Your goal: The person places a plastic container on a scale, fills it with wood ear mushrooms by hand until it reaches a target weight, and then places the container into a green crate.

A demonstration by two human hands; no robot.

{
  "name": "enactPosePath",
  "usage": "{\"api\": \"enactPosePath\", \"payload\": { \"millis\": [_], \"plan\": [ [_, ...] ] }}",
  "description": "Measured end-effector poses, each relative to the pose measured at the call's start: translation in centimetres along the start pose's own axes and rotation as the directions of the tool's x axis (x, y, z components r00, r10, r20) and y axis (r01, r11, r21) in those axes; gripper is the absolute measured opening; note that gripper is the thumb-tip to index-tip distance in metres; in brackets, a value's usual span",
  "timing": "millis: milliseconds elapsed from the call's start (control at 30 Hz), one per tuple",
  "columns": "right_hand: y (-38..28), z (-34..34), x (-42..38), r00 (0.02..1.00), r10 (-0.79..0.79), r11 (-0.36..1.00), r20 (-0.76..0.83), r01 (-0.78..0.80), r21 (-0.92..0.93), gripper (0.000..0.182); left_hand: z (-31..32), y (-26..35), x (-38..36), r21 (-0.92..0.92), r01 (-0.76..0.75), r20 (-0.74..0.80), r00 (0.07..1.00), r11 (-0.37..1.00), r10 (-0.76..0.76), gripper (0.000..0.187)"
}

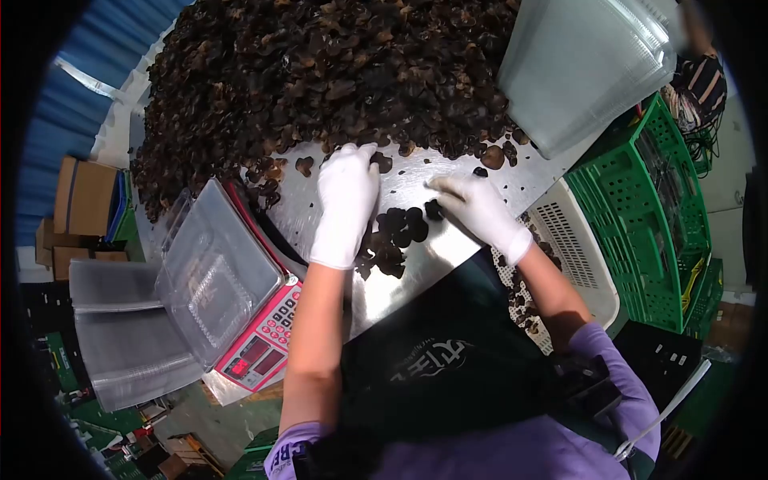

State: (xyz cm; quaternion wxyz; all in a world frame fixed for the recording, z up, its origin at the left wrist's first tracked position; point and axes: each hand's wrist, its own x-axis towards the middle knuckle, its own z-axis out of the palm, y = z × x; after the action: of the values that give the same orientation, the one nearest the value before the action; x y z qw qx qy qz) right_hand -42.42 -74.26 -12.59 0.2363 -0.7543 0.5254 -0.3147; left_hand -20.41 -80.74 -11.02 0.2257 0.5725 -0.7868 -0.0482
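Diagonally across the metal table (289,198), a small cluster (398,230) of dark, ruffled fungus pieces lies between the two white-gloved hands; its long axis runs from the lower left, beside the left wrist, to the upper right, near the right fingertips; the pieces themselves face various ways and share no single direction. The left hand (349,180) reaches forward to the near edge of the large heap (336,76), its fingers bent and close together, with a loose piece (382,163) just beside them; whether they grasp anything I cannot tell. The right hand (472,205) points inward, its fingers partly extended and drawn near one another above the cluster's upper end; I cannot tell whether a piece is pinched there. Left of the hands sits a red-and-white scale (268,336) bearing a clear plastic container (210,276); a white perforated basket (566,240) holds fungus scraps beside the table; beyond it stand green crates (632,212); tall stacked clear containers (588,72) lean at the upper right; a blue curtain (64,104) hangs at the far left, above cardboard boxes (82,196).
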Motion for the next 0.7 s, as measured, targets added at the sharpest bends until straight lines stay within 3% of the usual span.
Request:
{"api": "enactPosePath", "payload": {
  "millis": [67,100,167,200,267,300,367,467,600,667,700],
  "plan": [
    [0.3,0.8,2.5,0.989,-0.103,0.979,-0.103,0.082,-0.187,0.021,1.5,0.5,1.4,0.082,0.009,0.124,0.992,0.997,-0.019,0.029],
    [0.5,1.2,3.6,0.989,-0.105,0.978,-0.106,0.083,-0.190,0.021,2.3,0.2,1.8,0.135,0.015,0.250,0.967,0.991,-0.048,0.024],
    [1.5,2.8,5.2,0.989,-0.119,0.759,0.087,0.147,-0.634,0.012,2.7,-0.5,1.9,0.126,0.016,0.206,0.978,0.992,-0.042,0.020],
    [1.8,3.4,5.4,0.979,-0.177,0.695,0.105,0.200,-0.690,0.010,2.3,-0.9,1.6,0.079,0.042,0.187,0.981,0.996,-0.057,0.019],
    [2.4,4.4,5.5,0.986,-0.125,0.800,0.109,0.166,-0.577,0.014,0.6,-1.3,0.1,-0.033,0.068,-0.011,0.998,0.997,-0.069,0.018],
    [2.4,4.6,5.5,0.986,-0.123,0.804,0.111,0.165,-0.572,0.014,-0.5,-1.4,-0.6,-0.052,0.114,-0.007,0.993,0.992,-0.114,0.018],
    [2.3,4.7,5.7,0.990,-0.087,0.987,0.109,0.101,-0.128,0.017,-2.1,-2.4,-2.1,-0.058,0.125,0.142,0.983,0.990,-0.116,0.020],
    [1.1,5.2,6.0,0.980,-0.148,0.972,0.129,0.168,-0.162,0.021,-2.7,-3.3,-4.1,-0.049,0.070,0.408,0.912,0.996,-0.044,0.024],
    [-0.5,5.4,6.7,0.976,-0.029,0.978,0.216,0.072,-0.197,0.018,-3.1,-2.7,-4.9,-0.105,0.124,0.402,0.913,0.987,-0.072,0.031],
    [0.4,6.3,8.1,0.979,-0.035,0.990,0.202,0.061,-0.124,0.013,-2.7,-3.0,-4.7,-0.102,0.149,0.397,0.912,0.984,-0.097,0.029],
    [-0.2,5.9,8.8,0.954,-0.039,0.975,0.299,0.102,-0.198,0.013,-2.6,-3.0,-4.6,-0.103,0.151,0.399,0.911,0.983,-0.099,0.029]
  ]
}}
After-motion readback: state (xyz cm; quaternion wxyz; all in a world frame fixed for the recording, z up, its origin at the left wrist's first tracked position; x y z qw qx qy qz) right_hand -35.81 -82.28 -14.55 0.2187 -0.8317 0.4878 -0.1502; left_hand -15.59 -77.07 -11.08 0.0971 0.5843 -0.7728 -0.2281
